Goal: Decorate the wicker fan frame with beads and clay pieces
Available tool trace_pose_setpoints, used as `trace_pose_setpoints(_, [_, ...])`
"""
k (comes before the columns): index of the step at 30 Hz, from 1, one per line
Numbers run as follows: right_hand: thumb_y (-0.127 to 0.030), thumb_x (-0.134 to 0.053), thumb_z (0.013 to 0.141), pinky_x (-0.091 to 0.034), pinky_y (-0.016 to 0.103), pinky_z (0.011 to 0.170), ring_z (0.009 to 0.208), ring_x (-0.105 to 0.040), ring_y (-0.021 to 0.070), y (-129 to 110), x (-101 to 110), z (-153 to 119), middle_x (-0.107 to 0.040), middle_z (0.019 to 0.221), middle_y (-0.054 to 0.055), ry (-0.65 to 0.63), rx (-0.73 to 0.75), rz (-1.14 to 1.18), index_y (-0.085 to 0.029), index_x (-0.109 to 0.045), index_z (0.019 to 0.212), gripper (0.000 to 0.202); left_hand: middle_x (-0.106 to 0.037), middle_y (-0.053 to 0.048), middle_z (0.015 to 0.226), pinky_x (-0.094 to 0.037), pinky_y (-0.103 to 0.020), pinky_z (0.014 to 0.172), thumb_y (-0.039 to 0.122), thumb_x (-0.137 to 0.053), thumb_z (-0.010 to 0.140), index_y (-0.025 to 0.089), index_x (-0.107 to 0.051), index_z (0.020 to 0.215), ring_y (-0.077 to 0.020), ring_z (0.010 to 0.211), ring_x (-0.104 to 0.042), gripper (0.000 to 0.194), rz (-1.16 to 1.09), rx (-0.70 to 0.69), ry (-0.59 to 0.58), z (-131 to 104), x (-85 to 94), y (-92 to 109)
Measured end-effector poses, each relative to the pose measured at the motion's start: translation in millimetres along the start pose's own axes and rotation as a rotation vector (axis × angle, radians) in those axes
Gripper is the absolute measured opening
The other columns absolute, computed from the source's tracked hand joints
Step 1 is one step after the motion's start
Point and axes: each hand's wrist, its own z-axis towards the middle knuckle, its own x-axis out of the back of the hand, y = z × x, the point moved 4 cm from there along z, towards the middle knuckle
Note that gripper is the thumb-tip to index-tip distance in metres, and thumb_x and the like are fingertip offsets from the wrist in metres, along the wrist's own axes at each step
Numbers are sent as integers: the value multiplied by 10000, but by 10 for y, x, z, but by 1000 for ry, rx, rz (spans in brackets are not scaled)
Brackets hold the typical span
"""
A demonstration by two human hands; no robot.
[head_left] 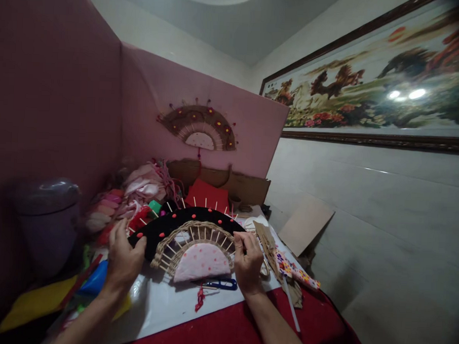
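Fan craft (191, 231), black arc studded with red dots over woven spokes and pink centre, looks nearly finished, held upright above the white-sheeted table (158, 306), left hand (125, 258) and right hand (248, 259) both pinching its ends.

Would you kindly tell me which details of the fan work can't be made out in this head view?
- Left hand: its fingers curl behind the fan, so their hold is hidden.
- Right hand: covers the fan's right end; what its fingertips pinch is too small to tell.
- Scissors: blades hidden under the fan's pink centre.
- Pile behind the fan: dim and blurred, items unclear.
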Motion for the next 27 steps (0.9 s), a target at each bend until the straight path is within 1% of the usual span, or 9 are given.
trace_pose_setpoints(2, [-200, -479, 901, -423, 319, 749, 794, -545, 179, -15, 7, -38, -621, 808, 56, -18, 41, -13, -170, -605, 847, 141, -497, -146, 1244, -321, -441, 1034, 247, -493, 757, 129, -508, 1176, -286, 1195, -437, 435, 78, -137, 26, -28, 53, 102])
trace_pose_setpoints(6, [-185, -493, 892, -419, 326, 748, 792, -543, 180, -30, 13, -48, -628, 813, 51, -47, 110, -37, -178, -606, 855, 119, -652, -96, 969, -392, -423, 916, 254, -459, 791, 174, -636, 927, -263, 1000, -538, 238, 223, -312, 11, 42, 164, 281])
trace_pose_setpoints(9, [-181, -498, 889, -421, 327, 725, 781, -546, 184, -25, 8, -42, -629, 809, 54, -56, 137, -41, -178, -604, 856, 112, -673, -75, 842, -407, -394, 798, 236, -480, 770, 206, -680, 785, -256, 887, -555, 203, 385, -323, -219, 198, 99, 344])
trace_pose_setpoints(12, [-174, -500, 887, -424, 331, 714, 773, -550, 189, -39, 6, -42, -633, 806, 58, -61, 164, -42, -177, -603, 859, 106, -670, -76, 796, -391, -351, 722, 203, -484, 751, 215, -704, 765, -249, 839, -546, 220, 540, -294, -486, 293, -98, 368])
trace_pose_setpoints(15, [-170, -499, 885, -428, 339, 732, 774, -553, 189, -66, 11, -44, -634, 802, 58, -66, 181, -32, -179, -600, 861, 104, -672, -79, 818, -368, -343, 720, 224, -504, 752, 213, -707, 789, -261, 881, -526, 207, 638, -327, -613, 271, -326, 400])
trace_pose_setpoints(19, [-170, -498, 883, -428, 351, 754, 764, -551, 189, -76, 5, -51, -632, 799, 58, -85, 175, -25, -182, -603, 869, 107, -655, -89, 877, -348, -357, 725, 287, -537, 752, 208, -695, 805, -276, 913, -496, 184, 711, -404, -607, 155, -536, 421])
trace_pose_setpoints(23, [-168, -501, 877, -426, 354, 751, 773, -551, 194, -72, -11, -62, -633, 799, 57, -110, 175, -13, -185, -605, 873, 105, -634, -106, 865, -340, -380, 722, 253, -485, 780, 189, -665, 736, -283, 906, -483, 196, 704, -461, -551, 112, -627, 409])
trace_pose_setpoints(25, [-166, -499, 877, -426, 348, 736, 768, -549, 193, -74, -13, -62, -631, 791, 56, -112, 177, -6, -184, -604, 869, 107, -626, -95, 814, -340, -378, 727, 214, -482, 766, 182, -635, 669, -269, 879, -490, 184, 574, -419, -532, 164, -637, 397])
trace_pose_setpoints(27, [-165, -499, 877, -427, 345, 730, 763, -548, 192, -79, -11, -59, -628, 785, 56, -111, 179, -3, -182, -604, 867, 107, -606, -67, 718, -348, -360, 717, 196, -527, 714, 180, -600, 598, -241, 808, -504, 138, 347, -293, -506, 269, -618, 378])
